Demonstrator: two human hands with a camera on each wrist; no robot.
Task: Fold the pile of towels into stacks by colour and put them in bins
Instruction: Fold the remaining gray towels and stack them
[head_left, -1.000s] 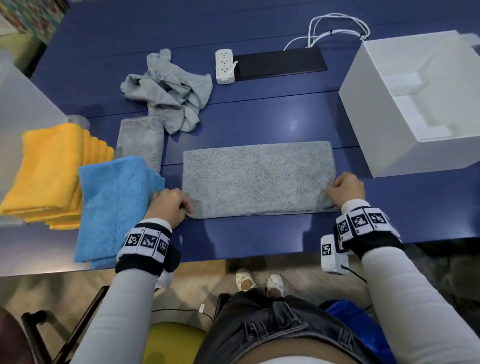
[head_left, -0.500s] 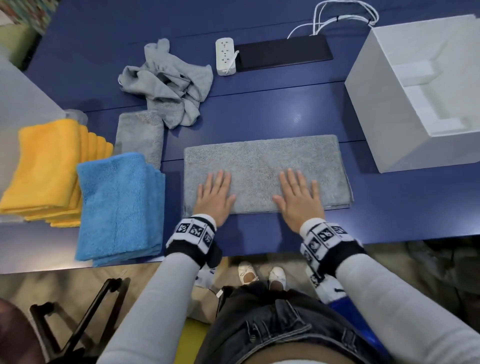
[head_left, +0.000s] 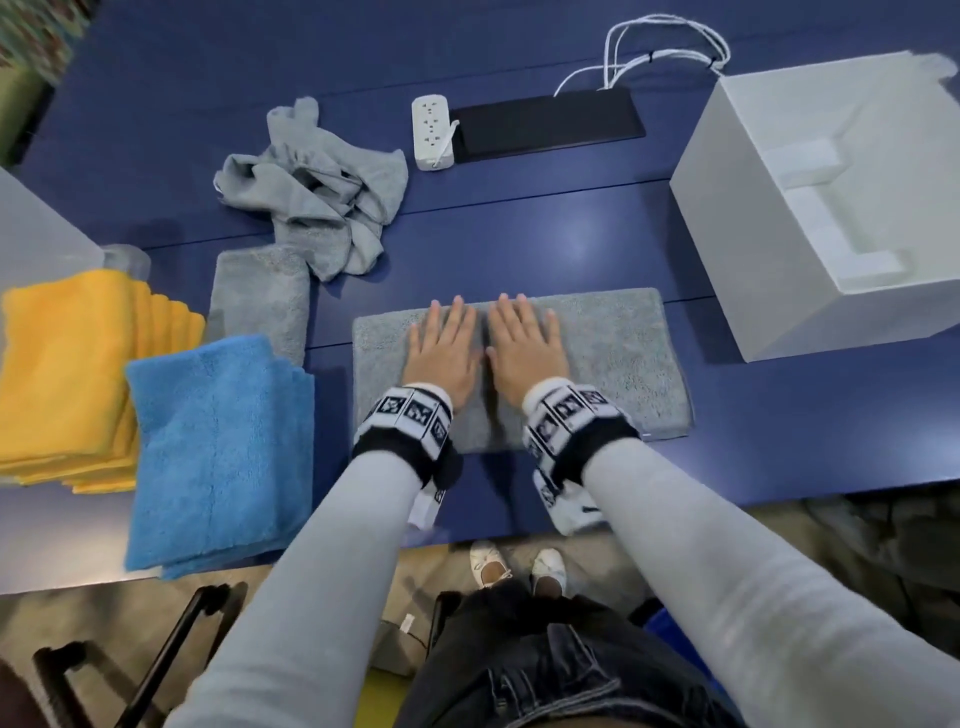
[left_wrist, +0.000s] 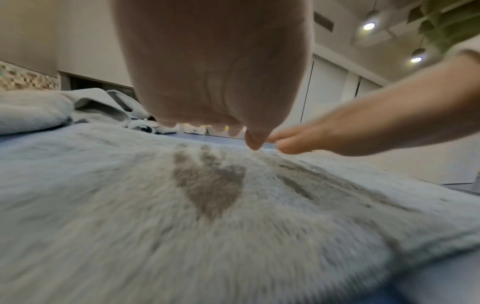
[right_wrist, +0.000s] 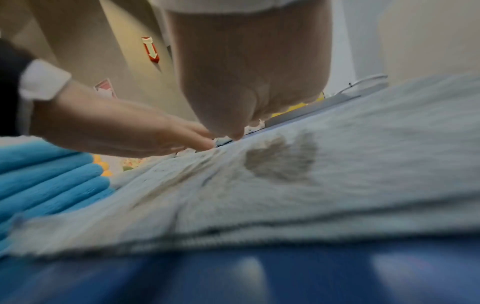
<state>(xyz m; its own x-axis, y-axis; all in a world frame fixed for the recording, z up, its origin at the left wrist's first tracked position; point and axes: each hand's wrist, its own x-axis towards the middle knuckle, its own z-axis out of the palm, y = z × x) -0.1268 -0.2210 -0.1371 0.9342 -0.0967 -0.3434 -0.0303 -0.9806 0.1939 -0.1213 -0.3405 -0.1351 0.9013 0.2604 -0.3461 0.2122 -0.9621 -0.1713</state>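
Observation:
A grey towel (head_left: 618, 358), folded into a long rectangle, lies flat on the blue table (head_left: 571, 228) in front of me. My left hand (head_left: 444, 348) and right hand (head_left: 522, 345) lie side by side on its middle, fingers straight and flat. In the left wrist view the left hand (left_wrist: 215, 72) hovers just over the grey towel (left_wrist: 130, 195), and the right wrist view shows the right hand (right_wrist: 249, 67) over the same towel (right_wrist: 363, 164). A crumpled pile of grey towels (head_left: 317, 192) sits at the back left, with a folded grey towel (head_left: 260, 296) in front of it.
Folded blue towels (head_left: 218, 447) and a stack of folded yellow towels (head_left: 67, 364) lie at the left. A white bin (head_left: 810, 218) stands at the right, a translucent bin (head_left: 36, 234) at the far left. A power strip (head_left: 432, 132) and black pad (head_left: 545, 124) lie at the back.
My hands let go of the towel's near corners, came inward onto it and slid forward to its middle, now side by side and flat.

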